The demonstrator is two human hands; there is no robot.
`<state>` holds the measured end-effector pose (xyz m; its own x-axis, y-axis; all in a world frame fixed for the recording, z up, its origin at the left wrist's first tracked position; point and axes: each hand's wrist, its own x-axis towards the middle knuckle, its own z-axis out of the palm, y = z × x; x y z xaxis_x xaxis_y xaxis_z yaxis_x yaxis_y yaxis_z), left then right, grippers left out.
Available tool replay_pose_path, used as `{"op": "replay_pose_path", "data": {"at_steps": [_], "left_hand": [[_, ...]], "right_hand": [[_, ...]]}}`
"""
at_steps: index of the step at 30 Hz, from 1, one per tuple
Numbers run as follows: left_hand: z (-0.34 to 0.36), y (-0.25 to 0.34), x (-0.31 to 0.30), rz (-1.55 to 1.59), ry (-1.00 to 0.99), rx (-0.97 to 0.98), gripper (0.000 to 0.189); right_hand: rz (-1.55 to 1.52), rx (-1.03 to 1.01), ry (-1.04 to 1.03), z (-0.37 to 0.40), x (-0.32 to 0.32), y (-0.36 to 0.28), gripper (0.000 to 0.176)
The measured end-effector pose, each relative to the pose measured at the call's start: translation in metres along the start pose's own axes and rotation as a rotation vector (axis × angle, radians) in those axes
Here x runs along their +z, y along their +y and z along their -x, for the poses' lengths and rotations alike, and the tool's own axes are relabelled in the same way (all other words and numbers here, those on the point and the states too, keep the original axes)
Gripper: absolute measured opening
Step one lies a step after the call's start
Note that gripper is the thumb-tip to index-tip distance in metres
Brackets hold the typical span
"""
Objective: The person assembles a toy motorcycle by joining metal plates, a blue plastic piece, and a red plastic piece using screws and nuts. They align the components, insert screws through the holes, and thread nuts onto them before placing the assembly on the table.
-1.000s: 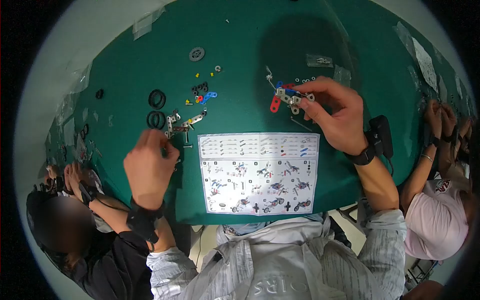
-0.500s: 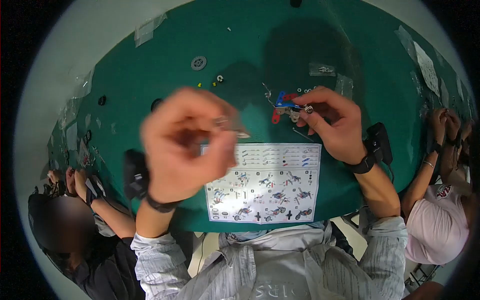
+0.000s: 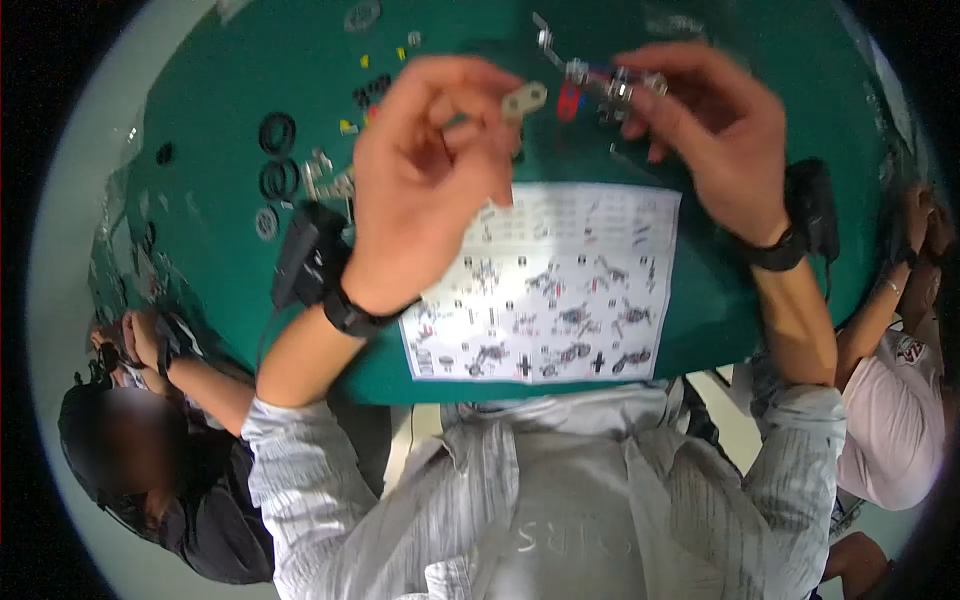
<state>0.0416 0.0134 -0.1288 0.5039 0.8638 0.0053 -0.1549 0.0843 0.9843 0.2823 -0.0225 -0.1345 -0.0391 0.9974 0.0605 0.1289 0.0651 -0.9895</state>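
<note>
My left hand has travelled a fair bit: a second ago it was down by the loose metal bits at the left of the desk, and now it's up near the middle, just past the top of the instruction sheet. The grip there is a narrow pinch, thumb and fingers on one end of a small pale plate with holes in it, the free end pointing right.

My right hand is basically on the same job as before, pinching the half-built metal assembly between thumb and fingertips. The red strip on it hangs down facing the plate, with a small gap between them from my angle. It's pretty blurry up there, so I honestly can't say which holes line up.

My view has shifted too: the sheet sits higher in the frame than in the earlier shots and the grey wheel is right at the top edge. Over on the left there are two sets of black rings, plus a small grey disc below them that my left hand was covering a second ago.
</note>
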Motion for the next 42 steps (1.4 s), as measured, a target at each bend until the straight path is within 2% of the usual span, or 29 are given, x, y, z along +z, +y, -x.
{"op": "replay_pose_path", "data": {"at_steps": [2, 5, 8, 11, 29, 35, 42], "left_hand": [[-0.002, 0.0004, -0.0003, 0.001, 0.036, -0.002, 0.024], [-0.0021, 0.0014, -0.0083, 0.016, -0.034, -0.055, 0.02], [-0.0014, 0.0004, -0.0078, -0.147, -0.071, 0.005, 0.025], [-0.0027, -0.0043, -0.0044, -0.149, -0.008, 0.07, 0.023], [0.0, -0.0034, 0.001, -0.08, 0.022, 0.041, 0.019], [-0.0017, -0.0054, -0.0032, 0.055, -0.016, 0.031, 0.022], [0.0008, -0.0019, 0.001, -0.033, 0.031, -0.016, 0.02]], "right_hand": [[0.027, -0.073, 0.004, -0.0037, -0.0004, 0.0045, 0.022], [0.096, -0.077, -0.019, 0.0025, -0.0032, 0.0021, 0.024], [0.112, -0.065, -0.022, 0.0016, -0.0048, 0.0019, 0.025], [0.116, -0.05, -0.019, 0.0011, -0.0055, 0.0013, 0.026], [0.091, -0.053, -0.012, 0.001, -0.004, 0.0003, 0.025], [0.083, -0.07, -0.013, -0.0004, -0.0044, 0.0015, 0.025], [0.061, -0.07, -0.003, 0.001, -0.0021, 0.0013, 0.024]]}}
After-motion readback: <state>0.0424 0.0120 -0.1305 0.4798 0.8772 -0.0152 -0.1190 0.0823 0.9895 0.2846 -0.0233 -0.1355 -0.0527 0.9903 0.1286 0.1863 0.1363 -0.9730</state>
